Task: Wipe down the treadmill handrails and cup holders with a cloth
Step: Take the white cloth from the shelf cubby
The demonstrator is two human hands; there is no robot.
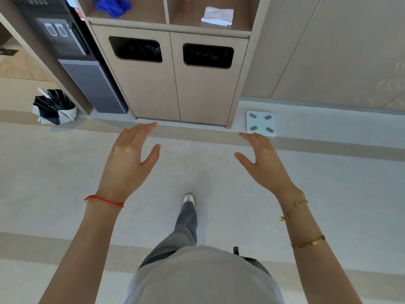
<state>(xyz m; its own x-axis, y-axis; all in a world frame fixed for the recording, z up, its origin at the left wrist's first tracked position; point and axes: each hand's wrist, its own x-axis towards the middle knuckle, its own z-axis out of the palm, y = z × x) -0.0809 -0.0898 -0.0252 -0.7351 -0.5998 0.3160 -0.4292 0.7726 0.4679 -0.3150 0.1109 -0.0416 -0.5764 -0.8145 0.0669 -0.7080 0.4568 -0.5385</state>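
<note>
On pale floor before a built-in cabinet, listed left to right:

- Small bin [54,109], dark liner, on the floor at far left.
- Water dispenser [72,51], dark, tall, just beside the cabinet.
- Cabinet [175,91], two doors, each with a waste slot lined in black; open shelves above.
- Blue cloth [112,5], bunched, left shelf.
- White cloth [218,16], folded, right shelf; likely the wiping cloth, though either might serve.
- Scale [260,123], pale blue, on the floor at the cabinet's right foot.
- Left hand [129,154], fingers spread wide, holding nothing; red cord at the wrist.
- Right hand [265,159], likewise spread and empty; gold bracelets on the forearm.
- Treadmill: not in view.

Risks, as judged: wrong cloth taken, there being two; a folded cloth grabbed by one corner could unfold and trail; the scale lies near the walking line and could catch a foot; bracelets may scratch or snag on handrails later.

Surface and room: smooth light floor with tan bands, beige wall panels at right, even light
</note>
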